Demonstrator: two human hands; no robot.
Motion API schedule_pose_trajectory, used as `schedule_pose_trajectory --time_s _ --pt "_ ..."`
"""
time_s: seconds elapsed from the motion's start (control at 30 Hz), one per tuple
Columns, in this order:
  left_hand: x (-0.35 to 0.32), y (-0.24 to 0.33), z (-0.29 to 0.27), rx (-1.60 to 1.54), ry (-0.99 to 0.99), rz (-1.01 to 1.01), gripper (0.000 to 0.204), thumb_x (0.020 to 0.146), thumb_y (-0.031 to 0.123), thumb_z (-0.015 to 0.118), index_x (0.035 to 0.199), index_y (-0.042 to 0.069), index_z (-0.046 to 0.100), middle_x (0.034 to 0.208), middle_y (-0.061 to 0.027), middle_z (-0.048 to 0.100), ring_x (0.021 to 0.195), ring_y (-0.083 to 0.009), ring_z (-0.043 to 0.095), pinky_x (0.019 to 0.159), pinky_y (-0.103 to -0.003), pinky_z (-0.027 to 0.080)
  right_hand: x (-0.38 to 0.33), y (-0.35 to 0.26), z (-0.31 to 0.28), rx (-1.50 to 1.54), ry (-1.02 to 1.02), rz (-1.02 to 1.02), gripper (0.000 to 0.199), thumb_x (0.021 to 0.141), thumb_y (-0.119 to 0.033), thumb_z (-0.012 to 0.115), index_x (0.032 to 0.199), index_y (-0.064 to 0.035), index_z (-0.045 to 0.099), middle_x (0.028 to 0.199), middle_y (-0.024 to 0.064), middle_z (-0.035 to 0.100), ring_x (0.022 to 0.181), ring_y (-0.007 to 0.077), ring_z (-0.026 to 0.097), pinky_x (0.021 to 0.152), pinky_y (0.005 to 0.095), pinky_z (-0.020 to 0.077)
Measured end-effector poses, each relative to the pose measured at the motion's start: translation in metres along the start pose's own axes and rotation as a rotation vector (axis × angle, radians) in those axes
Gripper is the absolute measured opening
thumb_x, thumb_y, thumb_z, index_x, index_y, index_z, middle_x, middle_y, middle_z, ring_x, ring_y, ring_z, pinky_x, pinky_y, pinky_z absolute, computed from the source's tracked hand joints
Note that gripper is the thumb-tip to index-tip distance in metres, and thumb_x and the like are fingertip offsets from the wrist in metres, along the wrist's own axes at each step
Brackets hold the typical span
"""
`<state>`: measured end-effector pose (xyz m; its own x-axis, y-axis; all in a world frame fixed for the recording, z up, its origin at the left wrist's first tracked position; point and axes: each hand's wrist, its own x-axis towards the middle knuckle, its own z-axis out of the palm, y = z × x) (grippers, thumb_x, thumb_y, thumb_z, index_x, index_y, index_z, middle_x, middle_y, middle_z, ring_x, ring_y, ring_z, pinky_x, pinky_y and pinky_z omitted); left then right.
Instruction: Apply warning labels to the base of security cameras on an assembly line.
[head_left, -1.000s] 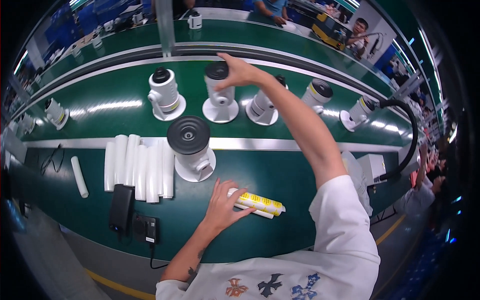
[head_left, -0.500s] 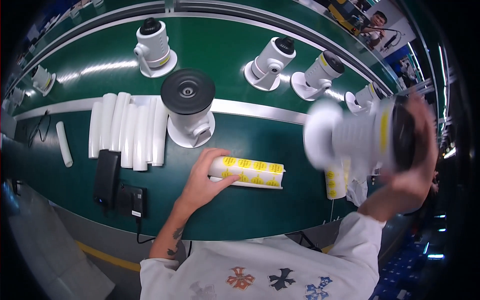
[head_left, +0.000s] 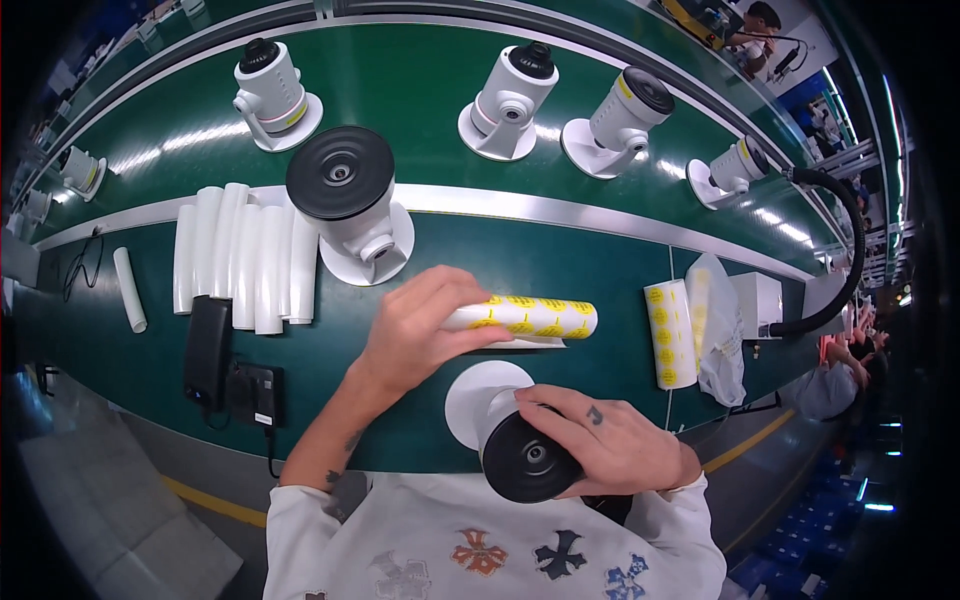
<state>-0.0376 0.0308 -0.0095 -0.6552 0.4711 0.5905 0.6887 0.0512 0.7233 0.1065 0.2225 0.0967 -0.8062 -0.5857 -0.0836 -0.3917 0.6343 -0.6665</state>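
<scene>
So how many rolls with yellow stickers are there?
2 in clear view: one roll in the left hand, another roll on the right, beside the plastic bag. Some yellow shows through the bag, so more may be hidden.

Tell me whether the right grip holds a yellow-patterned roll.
No: the left grip holds the roll, while the right grip is on a black-ended white device.

Left of the held label roll (head_left: 555, 318), rolled sheets (head_left: 240, 265) lie on the bench (head_left: 610, 390). Right of it lies a second label roll (head_left: 669, 335); in front, a swivel-mounted unit (head_left: 515, 455).
</scene>
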Motion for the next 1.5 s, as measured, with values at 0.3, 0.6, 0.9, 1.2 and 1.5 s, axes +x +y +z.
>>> schedule_pose_trajectory --time_s 0.3,0.6,0.9,1.2,1.5 --pt "0.015 0.009 -0.002 0.243 -0.045 0.289 0.049 0.060 0.046 0.082 0.082 0.007 0.063 0.077 -0.0019 0.060 0.059 -0.0158 0.057 0.048 -0.028 0.045 0.045 0.034 -0.030 -0.094 0.471 -0.035 0.025 0.078 -0.008 0.073 0.103 -0.0043 0.068 0.092 0.0094 0.059 0.078 0.0258 0.057 0.066 0.0350 0.0461" --pt "0.011 0.004 0.015 0.231 0.124 0.343 0.055 0.060 0.054 0.080 0.072 0.009 0.051 0.068 -0.0007 0.055 0.052 -0.0152 0.053 0.045 -0.027 0.039 0.051 0.053 -0.021 -0.148 0.456 -0.141 0.021 0.074 -0.005 0.075 0.093 -0.0034 0.068 0.086 0.0057 0.062 0.072 0.0232 0.060 0.062 0.0332 0.0478" --pt "-0.005 -0.008 0.001 0.364 -0.081 -0.115 0.052 0.065 0.049 0.080 0.076 0.005 0.054 0.066 -0.0033 0.058 0.054 -0.0231 0.057 0.050 -0.035 0.045 0.026 0.023 -0.028 -0.051 0.592 -0.017 0.017 0.071 -0.001 0.077 0.085 -0.0031 0.068 0.074 0.0038 0.063 0.059 0.0159 0.058 0.045 0.0263 0.0397" --pt "-0.034 -0.012 -0.007 0.366 0.026 0.012 0.074 0.066 0.065 0.070 0.107 0.005 0.062 0.127 -0.0156 0.053 0.116 -0.0389 0.052 0.095 -0.048 0.043 0.006 -0.004 -0.023 0.441 0.076 0.013 0.013 0.075 -0.004 0.077 0.083 -0.0031 0.066 0.064 -0.0001 0.056 0.043 0.0115 0.048 0.038 0.0243 0.0313" --pt "-0.044 0.035 -0.015 -0.041 0.032 0.299 0.054 0.085 0.060 0.059 0.095 0.007 0.065 0.116 -0.0155 0.061 0.105 -0.0386 0.059 0.082 -0.047 0.050 0.001 -0.007 -0.005 0.239 0.276 0.156 0.013 0.075 -0.002 0.075 0.075 -0.0026 0.063 0.059 0.0012 0.054 0.041 0.0108 0.049 0.037 0.0241 0.0330"
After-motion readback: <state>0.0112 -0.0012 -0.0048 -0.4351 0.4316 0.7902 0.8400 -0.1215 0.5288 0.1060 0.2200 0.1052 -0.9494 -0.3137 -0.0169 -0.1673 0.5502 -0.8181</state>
